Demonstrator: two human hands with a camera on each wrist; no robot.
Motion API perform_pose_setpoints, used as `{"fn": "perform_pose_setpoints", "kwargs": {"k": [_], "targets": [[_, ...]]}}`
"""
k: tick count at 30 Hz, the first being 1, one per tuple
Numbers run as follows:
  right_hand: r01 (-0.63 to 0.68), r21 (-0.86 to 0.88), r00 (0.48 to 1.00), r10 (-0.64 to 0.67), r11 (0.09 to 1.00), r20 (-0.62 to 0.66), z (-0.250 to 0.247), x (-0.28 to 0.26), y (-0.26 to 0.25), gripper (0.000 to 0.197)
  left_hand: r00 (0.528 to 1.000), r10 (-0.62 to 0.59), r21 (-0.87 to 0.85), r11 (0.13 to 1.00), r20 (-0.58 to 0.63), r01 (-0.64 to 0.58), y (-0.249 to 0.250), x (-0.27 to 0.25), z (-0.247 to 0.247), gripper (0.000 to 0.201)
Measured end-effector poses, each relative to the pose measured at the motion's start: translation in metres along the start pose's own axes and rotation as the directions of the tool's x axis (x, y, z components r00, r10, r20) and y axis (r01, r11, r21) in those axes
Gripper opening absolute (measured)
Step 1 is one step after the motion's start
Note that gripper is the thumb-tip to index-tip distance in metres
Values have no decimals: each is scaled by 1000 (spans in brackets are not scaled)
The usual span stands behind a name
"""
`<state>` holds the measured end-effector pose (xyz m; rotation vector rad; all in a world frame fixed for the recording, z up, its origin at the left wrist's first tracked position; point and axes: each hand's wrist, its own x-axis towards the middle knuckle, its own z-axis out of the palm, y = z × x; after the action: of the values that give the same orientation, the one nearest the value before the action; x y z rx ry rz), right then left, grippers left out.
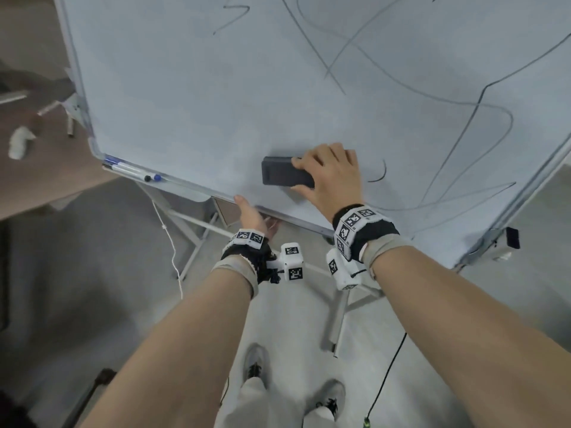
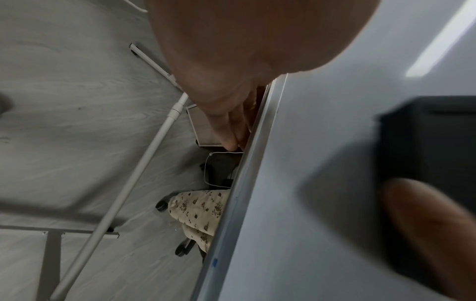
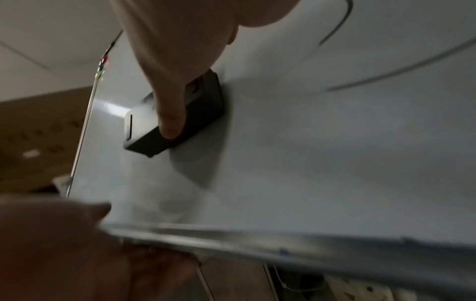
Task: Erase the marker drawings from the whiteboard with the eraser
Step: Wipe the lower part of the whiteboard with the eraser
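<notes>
Nearest the head camera are two bare forearms, each with a wrist strap carrying black-and-white marker cubes, and below them the person's grey shoes [image 1: 330, 396] on a pale wood-grain floor [image 1: 123, 273]. A black cable [image 1: 386, 378] hangs down past the right shoe.

The left hand [image 1: 251, 214] grips the bottom frame of the whiteboard [image 1: 191, 103] — thumb lying on the front edge, fingers [image 2: 226, 130] curled underneath and behind the rail, as the left wrist view shows. Below it run the white tubular legs of the board's stand [image 1: 197, 239], with a thin white cord [image 1: 171, 245] dangling beside them.

Just above, the right hand [image 1: 330, 174] presses a black rectangular eraser [image 1: 281, 173] flat against the lower middle of the board; its thumb [image 3: 170, 114] clamps one long side and its fingers wrap over the other, covering the eraser's right end. The surface left of the eraser is bare.

To the right and above lie the marker drawings [image 1: 482, 109] — long looping dark lines, with a short curved stroke [image 1: 381, 173] just beside the hand.

At the board's lower left corner, markers [image 1: 133, 171] with black and blue caps rest in the tray. A small black box [image 1: 512, 238] is attached at the right corner. Beyond the left edge, a white crumpled cloth [image 1: 20, 145] lies on a brown surface.
</notes>
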<state>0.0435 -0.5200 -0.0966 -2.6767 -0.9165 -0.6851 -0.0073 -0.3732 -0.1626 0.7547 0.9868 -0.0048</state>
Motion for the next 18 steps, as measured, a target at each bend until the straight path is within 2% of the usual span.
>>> {"fn": "perform_pose_setpoints", "kwargs": {"k": [2, 4, 6, 8, 10, 12, 13, 15, 18], "targets": [[77, 1, 992, -76, 997, 96, 8, -19, -6, 48, 999, 16, 28, 999, -33, -15, -3, 2, 2, 86], [80, -15, 986, -77, 997, 146, 3, -38, -4, 49, 998, 26, 31, 999, -62, -24, -7, -1, 6, 88], [29, -69, 991, -19, 997, 134, -17, -48, 11, 50, 993, 30, 26, 999, -116, -28, -17, 16, 5, 111], [-120, -134, 992, 125, 984, 31, -47, -49, 37, 48, 977, 40, 61, 998, -211, -27, -38, 58, 3, 138], [-346, -123, 934, 329, 930, -140, -79, -46, 67, 49, 963, 9, 68, 998, -271, 10, -59, 81, 9, 148], [-466, -83, 868, 436, 881, -239, -101, -45, 89, 50, 976, -60, 41, 997, -209, 70, -56, 32, 29, 142], [-463, -83, 870, 435, 883, -231, -105, -47, 94, 49, 985, -87, 36, 995, -152, 93, -58, 6, 38, 132], [-387, -100, 919, 374, 917, -126, -99, -59, 93, 49, 995, -87, 23, 996, -51, 88, -67, -33, 55, 103], [-273, -101, 957, 281, 957, 76, -66, -97, 76, 49, 999, -34, 9, 999, 19, 34, -83, -36, 63, 82]]}}
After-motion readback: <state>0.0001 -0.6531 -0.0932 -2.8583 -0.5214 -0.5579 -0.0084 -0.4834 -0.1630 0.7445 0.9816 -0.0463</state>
